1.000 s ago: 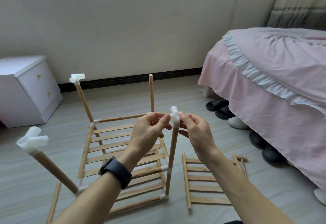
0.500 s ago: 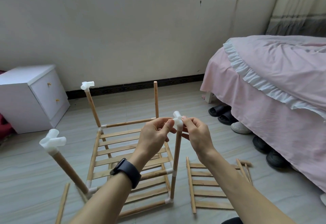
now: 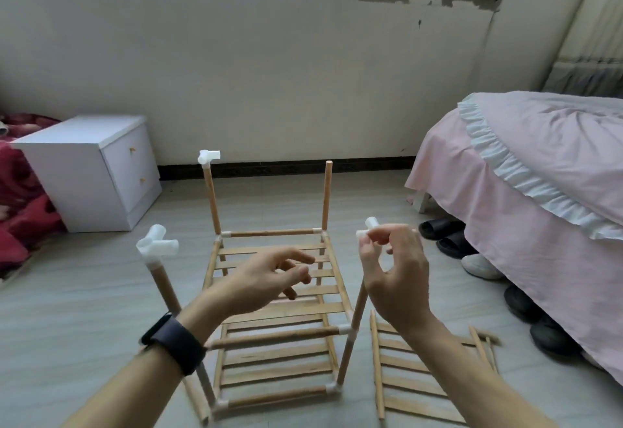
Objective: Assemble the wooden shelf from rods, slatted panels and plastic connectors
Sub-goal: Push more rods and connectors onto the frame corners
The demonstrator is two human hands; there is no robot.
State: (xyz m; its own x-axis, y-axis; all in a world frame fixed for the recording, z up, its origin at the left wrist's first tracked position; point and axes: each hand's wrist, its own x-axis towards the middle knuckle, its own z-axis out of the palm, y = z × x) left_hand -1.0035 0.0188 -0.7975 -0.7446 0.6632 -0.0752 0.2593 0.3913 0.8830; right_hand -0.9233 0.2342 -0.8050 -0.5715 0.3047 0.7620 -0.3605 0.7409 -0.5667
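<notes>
The partly built wooden shelf point(image 3: 279, 309) stands on the floor with four rods pointing up from its slatted panels. My right hand point(image 3: 394, 279) pinches the white plastic connector point(image 3: 369, 225) on top of the near right rod point(image 3: 357, 309). My left hand point(image 3: 269, 279) hovers over the slats with relaxed fingers and holds nothing. White connectors cap the near left rod point(image 3: 156, 245) and the far left rod point(image 3: 209, 156). The far right rod point(image 3: 327, 195) has a bare top.
A loose slatted panel point(image 3: 404, 370) and loose rods point(image 3: 482, 343) lie on the floor to the right. A bed with pink covers point(image 3: 539, 164) and several shoes point(image 3: 478, 266) are further right. A white nightstand point(image 3: 91, 171) and red blanket point(image 3: 17, 208) are at left.
My left hand let go of the connector and drew back to the left over the slats. My right hand stays at the connector. The view has tilted upward.
</notes>
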